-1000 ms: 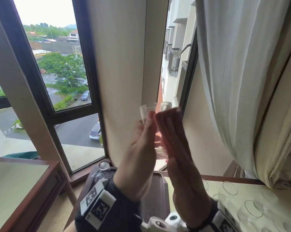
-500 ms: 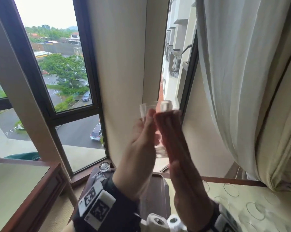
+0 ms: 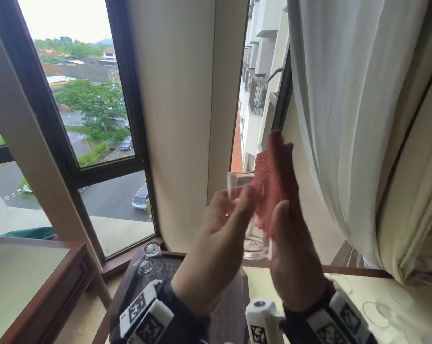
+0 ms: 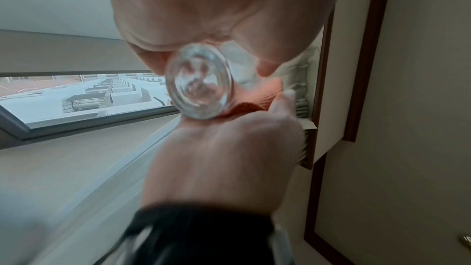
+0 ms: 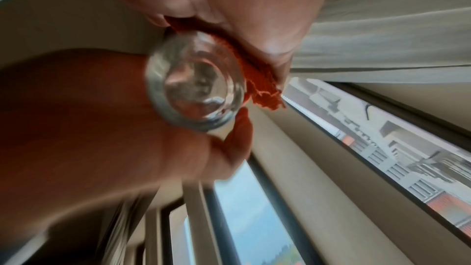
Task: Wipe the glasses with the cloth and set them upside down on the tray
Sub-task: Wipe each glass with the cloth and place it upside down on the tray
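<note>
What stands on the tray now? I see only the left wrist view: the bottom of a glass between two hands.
Observer: In the head view, two glasses stand at the far left corner of the tray.
Operator: Is the glass in the hands rim up?
Observer: Yes. The held glass is upright, rim on top, and the left hand grips its side.
Operator: How high does the cloth reach?
Observer: The red cloth lies between the flat right hand and the side of the glass, and it rises above the rim.
</note>
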### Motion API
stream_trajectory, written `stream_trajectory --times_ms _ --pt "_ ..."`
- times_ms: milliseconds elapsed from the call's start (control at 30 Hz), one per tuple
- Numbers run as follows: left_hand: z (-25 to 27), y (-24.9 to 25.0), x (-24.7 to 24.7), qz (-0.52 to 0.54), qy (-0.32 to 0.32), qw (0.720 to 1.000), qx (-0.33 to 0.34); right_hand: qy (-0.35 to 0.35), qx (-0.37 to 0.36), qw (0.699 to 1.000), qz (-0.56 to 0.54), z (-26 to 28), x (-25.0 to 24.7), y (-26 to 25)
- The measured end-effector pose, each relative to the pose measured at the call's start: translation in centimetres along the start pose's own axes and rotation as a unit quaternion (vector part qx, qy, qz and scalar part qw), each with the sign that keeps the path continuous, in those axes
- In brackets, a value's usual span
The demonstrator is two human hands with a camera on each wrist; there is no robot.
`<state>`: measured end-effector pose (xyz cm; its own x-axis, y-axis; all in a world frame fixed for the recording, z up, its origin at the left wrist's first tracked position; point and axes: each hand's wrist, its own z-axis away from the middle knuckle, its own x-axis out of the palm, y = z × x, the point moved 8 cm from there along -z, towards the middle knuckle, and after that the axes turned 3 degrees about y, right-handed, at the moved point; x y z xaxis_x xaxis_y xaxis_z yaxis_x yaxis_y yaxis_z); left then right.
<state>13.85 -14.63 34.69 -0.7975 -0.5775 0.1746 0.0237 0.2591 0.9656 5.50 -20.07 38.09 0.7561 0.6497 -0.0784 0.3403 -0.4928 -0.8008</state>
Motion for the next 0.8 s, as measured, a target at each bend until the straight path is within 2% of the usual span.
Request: stream_trajectory --times_ms 67,100,233,300,333,367,467,500,533,600,700,800 --pt "-0.7 0.2 -1.0 0.017 0.017 1.000 -0.002 -0.047 -0.119 0.991 0.039 1.6 2.1 -1.1" --pt "-1.0 0.5 -1.7 0.029 0.023 0.999 -0.001 -0.060 -0.135 0.988 0.049 2.7 2.9 -0.5" --pt "-2.2 1.5 -3.8 0.057 0.058 0.997 0.018 -0.021 -0.055 0.998 -0.007 3.6 3.0 2.8" --pt "-2.1 1.7 -3.1 0.052 0.031 0.997 0.038 0.016 -0.056 0.998 0.004 2.7 2.1 3.3" --pt "-1.7 1.8 -2.4 0.035 0.010 0.998 0.046 0.033 -0.025 0.999 -0.012 1.8 1.5 3.2" --pt "-1.5 1.4 -1.9 0.008 -0.008 0.999 0.051 0.038 0.014 0.999 -0.034 0.9 1.1 3.1" --pt "-1.0 0.9 -0.8 -0.021 -0.025 0.998 0.051 0.037 0.045 0.998 -0.024 -0.7 0.6 1.5" --pt "-1.1 0.6 -0.9 -0.021 -0.019 0.999 0.041 0.016 0.013 1.000 -0.003 -0.9 1.2 0.2" --pt "-1.3 0.3 -1.1 -0.015 -0.006 0.999 0.028 -0.011 -0.059 0.997 0.045 -0.5 2.1 -1.3" --pt "-1.9 0.2 -2.5 0.022 0.025 0.999 0.008 -0.055 -0.150 0.980 0.121 1.3 3.9 -1.7" --pt "-2.6 1.0 -4.3 0.046 0.038 0.998 0.009 -0.069 -0.141 0.983 0.098 3.0 4.4 0.2" --pt "-1.9 2.1 -3.7 0.044 0.013 0.998 0.047 -0.022 -0.071 0.997 0.024 2.9 3.3 2.3"
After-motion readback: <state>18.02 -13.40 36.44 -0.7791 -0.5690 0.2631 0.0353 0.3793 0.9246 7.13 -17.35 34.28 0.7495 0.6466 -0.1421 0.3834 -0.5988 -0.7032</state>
